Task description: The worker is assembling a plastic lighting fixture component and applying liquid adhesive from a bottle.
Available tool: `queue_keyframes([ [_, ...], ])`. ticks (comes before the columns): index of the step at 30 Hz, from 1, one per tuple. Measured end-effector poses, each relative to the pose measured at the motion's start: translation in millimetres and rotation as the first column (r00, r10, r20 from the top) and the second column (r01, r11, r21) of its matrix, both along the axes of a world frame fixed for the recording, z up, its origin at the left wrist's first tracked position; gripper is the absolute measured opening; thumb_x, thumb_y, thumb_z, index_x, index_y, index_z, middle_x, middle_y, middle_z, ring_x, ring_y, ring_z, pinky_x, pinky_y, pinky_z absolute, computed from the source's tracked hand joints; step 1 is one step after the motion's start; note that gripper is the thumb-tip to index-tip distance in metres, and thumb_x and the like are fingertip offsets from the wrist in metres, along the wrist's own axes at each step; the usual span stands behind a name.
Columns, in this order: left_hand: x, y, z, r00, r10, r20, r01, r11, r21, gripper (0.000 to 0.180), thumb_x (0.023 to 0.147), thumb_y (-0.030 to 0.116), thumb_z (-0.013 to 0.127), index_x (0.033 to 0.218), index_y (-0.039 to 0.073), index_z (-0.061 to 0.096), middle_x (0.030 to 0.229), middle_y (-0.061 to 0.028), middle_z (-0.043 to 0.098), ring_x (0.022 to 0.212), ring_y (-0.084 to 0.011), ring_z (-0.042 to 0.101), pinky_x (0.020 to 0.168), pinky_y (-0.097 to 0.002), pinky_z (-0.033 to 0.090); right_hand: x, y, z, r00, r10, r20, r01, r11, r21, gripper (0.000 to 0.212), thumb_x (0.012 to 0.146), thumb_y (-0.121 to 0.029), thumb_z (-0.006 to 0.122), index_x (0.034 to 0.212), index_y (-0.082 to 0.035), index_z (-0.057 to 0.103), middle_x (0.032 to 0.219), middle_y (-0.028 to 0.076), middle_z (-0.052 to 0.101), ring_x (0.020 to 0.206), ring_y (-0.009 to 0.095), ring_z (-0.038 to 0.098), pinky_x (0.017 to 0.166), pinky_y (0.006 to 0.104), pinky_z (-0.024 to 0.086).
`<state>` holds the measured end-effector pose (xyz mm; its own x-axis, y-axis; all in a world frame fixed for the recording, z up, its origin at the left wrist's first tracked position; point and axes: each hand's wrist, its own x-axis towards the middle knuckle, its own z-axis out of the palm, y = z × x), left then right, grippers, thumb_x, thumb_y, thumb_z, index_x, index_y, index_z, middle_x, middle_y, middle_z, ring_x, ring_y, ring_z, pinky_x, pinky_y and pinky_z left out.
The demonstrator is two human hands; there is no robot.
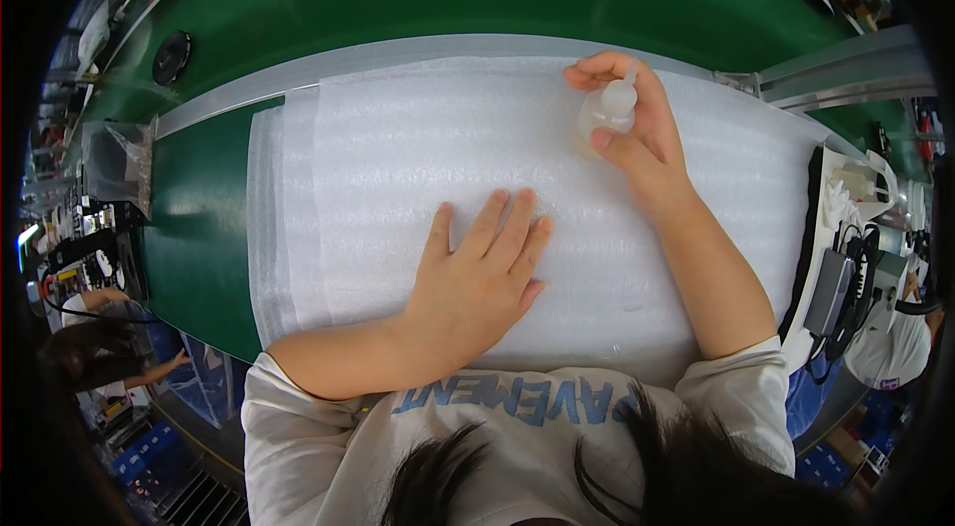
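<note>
Step seemingly in hand: left hand (473, 272) steadying layered, translucent white foam sheeting (398, 148) over green worktop (199, 198), right hand (659, 148) holding small translucent plastic nozzle bottle (593, 116) above sheeting's far right. Next move seemingly calling for firm bottle grip. Right hand half-curling, thumb and fingers clasping bottle. Left hand resting palm down, fingers loosely spread, apparently touching sheeting.
</note>
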<state>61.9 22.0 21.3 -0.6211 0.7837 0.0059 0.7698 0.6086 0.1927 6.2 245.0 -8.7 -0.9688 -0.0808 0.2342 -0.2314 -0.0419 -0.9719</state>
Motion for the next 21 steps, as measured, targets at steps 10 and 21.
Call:
queue_keyframes([
  [10,1.6,1.0,1.5,1.0,0.009,-0.016,-0.009,1.0,-0.021,0.064,0.077,0.034,0.072,0.133,0.01,0.054,0.144,-0.0134,0.043,0.129,-0.0294,0.043,0.097,-0.0559,0.043,-0.9,2.4,0.6,1.0,0.008,-0.022,-0.007,1.0,0.026,0.045,0.079,-0.004,0.058,0.123,-0.004,0.05,0.122,0.008,0.053,0.122,0.021,0.047,0.104,0.0368,0.035],
  [21,2.6,-1.2,-1.3,0.998,0.055,0.007,-0.054,0.998,-0.019,0.073,0.074,0.038,0.075,0.139,0.018,0.049,0.145,-0.0328,0.031,0.132,-0.0439,0.038,0.098,-0.0609,0.04,0.1,0.9,-1.2,1.0,-0.004,-0.028,0.005,0.998,0.056,0.044,0.079,-0.002,0.059,0.122,-0.006,0.05,0.122,0.007,0.053,0.119,0.02,0.048,0.103,0.0361,0.035],
])
